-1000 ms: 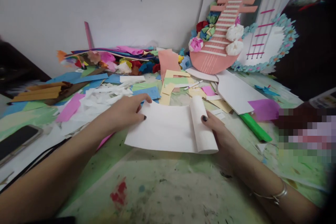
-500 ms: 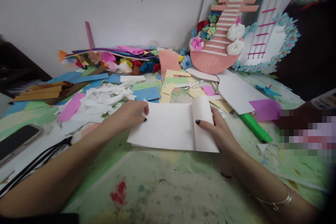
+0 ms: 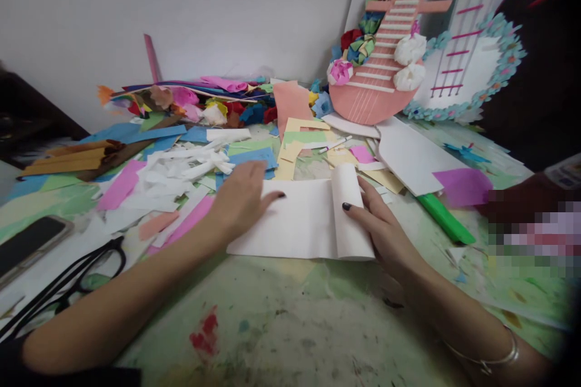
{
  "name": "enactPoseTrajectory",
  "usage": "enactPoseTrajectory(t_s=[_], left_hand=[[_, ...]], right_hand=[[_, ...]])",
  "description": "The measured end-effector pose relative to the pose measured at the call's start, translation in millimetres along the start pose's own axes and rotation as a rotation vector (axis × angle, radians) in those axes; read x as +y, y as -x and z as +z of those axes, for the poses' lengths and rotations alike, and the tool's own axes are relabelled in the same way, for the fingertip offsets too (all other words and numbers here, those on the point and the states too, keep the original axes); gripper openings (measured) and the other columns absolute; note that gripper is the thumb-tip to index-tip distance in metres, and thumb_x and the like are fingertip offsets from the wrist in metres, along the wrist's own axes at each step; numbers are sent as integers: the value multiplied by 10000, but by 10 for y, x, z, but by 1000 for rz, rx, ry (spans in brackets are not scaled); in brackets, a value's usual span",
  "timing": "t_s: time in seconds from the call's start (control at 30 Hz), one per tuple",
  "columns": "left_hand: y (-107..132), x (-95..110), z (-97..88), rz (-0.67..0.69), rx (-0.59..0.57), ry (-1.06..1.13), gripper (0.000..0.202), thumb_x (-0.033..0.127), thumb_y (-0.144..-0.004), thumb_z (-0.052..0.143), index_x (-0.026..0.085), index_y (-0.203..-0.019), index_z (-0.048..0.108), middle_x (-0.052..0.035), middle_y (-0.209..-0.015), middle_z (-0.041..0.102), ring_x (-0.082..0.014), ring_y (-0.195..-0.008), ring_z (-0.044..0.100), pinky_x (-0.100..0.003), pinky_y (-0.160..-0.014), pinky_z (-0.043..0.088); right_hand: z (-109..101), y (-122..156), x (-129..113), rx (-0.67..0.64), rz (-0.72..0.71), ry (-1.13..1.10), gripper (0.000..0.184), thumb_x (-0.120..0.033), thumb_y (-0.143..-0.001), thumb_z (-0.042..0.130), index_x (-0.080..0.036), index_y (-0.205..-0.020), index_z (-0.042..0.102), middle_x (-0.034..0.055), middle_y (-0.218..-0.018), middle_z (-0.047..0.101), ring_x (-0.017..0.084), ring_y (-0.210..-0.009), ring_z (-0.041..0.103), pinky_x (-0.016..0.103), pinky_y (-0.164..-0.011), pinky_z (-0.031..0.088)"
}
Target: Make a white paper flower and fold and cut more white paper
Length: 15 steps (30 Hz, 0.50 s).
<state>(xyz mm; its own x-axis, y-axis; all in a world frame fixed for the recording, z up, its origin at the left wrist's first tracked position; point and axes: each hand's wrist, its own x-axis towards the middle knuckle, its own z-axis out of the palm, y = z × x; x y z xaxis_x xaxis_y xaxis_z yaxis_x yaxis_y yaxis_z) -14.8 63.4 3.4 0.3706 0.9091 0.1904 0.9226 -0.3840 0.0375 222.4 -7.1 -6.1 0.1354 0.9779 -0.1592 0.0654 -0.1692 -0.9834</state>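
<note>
The white paper [image 3: 302, 217] lies on the tabletop [image 3: 267, 320], directly in front of the person, its left part spread flat and its right end turned over into a loose roll. The right hand [image 3: 385, 227] grips that rolled end, thumb laid across the near face and fingers bent round the far side. The left hand [image 3: 242, 199] is above the white paper's left end, open, with the thumb held away from slightly blurred fingers; whether it touches the surface cannot be told.

Just beyond the white paper are a blue sheet [image 3: 254, 159] and yellow strips [image 3: 290, 160], with a slim pen [image 3: 334, 145] a little farther back. To the left of the white paper are a pink strip [image 3: 193, 221] and a heap of white scraps [image 3: 177, 168]; well apart on that same side lie black-framed glasses [image 3: 120, 260] and a phone [image 3: 31, 242]. To its right lie a green roll [image 3: 447, 219] and a purple piece [image 3: 463, 185], near a white board [image 3: 411, 154]. Behind the white paper, toward the wall, sit crumpled paper flowers [image 3: 236, 112] and, farther right, an upright peach lute-shaped cutout [image 3: 367, 100] with white bars across it.
</note>
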Motion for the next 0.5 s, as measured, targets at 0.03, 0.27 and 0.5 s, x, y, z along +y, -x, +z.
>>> enactPoseTrajectory(t_s=[0.03,0.27,0.5], left_hand=[[30,78,69,133,-41,34,745,552,-893,440,34,-1415,321,-231,-1470,394,-328,-1396,318,-431,-1103,307],[150,257,410,292,-257,67,994,759,-844,219,25,-1509,136,-176,-1592,111,-322,-1480,76,-506,-1190,62],[146,222,411,304,-224,73,1001,771,-838,174,29,-1509,152,-167,-1592,119,-315,-1480,89,-506,-1187,70]], right_hand=[[1,-2,8,2,-4,0,805,-403,-757,607,-286,-1478,270,78,-1489,395,304,-1174,537,444,-910,494],[50,-12,45,59,-272,271,723,-336,-769,576,-302,-1460,365,108,-1390,450,305,-1119,539,459,-837,526],[-51,6,-47,226,-529,762,684,-296,-796,549,-256,-1461,393,145,-1297,420,339,-1186,470,548,-953,449]])
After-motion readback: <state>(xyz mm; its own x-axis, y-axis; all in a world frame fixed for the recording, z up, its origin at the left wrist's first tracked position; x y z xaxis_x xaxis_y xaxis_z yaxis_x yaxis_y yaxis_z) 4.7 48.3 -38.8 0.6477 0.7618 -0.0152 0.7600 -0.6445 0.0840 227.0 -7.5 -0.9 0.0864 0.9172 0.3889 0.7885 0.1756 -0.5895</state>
